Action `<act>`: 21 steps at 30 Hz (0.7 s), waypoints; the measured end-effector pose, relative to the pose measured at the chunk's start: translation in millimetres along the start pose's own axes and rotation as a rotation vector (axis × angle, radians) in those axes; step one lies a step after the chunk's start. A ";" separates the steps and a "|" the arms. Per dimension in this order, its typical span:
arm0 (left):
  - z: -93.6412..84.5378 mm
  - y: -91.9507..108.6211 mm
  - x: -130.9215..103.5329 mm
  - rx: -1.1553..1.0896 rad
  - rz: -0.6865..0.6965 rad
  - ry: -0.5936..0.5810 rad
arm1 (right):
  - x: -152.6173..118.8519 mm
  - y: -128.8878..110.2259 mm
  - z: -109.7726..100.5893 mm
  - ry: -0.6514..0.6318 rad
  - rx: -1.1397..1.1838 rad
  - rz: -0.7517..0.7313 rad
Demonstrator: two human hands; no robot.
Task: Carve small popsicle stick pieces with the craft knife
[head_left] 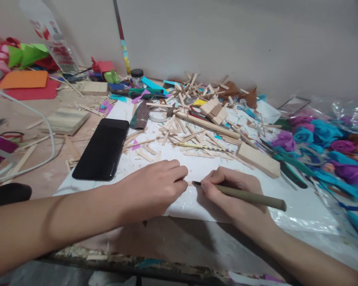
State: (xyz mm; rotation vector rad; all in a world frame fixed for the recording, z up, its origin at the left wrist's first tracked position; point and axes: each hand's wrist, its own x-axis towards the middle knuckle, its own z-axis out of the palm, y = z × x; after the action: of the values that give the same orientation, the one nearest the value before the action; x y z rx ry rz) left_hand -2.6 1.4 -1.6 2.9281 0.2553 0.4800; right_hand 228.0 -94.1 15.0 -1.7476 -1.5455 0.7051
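My right hand (232, 186) is closed round an olive-green handled tool (253, 197), whose dark tip points left. Close by on the left, my left hand (158, 186) is closed, its fingertips pressed down at a small, thin light-wood piece (189, 183) that lies between the hands. Most of that piece is hidden by the fingers. Both hands rest over the white sheet (193, 200) near its front edge. A black phone (102, 149) lies on the sheet's left side, beyond my left forearm.
Behind the hands lie scattered wood sticks (193, 139), a patterned pencil (205, 147) and a wood block (258, 159). Green-handled pliers (292, 171) and coloured crepe paper (325, 135) are at the right. A white cable (49, 127) loops at the left.
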 end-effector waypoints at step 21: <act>-4.1 1.8 2.4 -0.010 0.039 -0.031 | 1.4 -0.4 -1.1 -0.023 -0.006 -0.004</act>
State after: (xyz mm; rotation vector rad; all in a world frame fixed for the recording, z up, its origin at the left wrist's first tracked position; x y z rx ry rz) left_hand -1.4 0.7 3.4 2.9328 0.1922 0.4395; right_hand 228.8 -92.9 16.0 -1.7461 -1.5674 0.7225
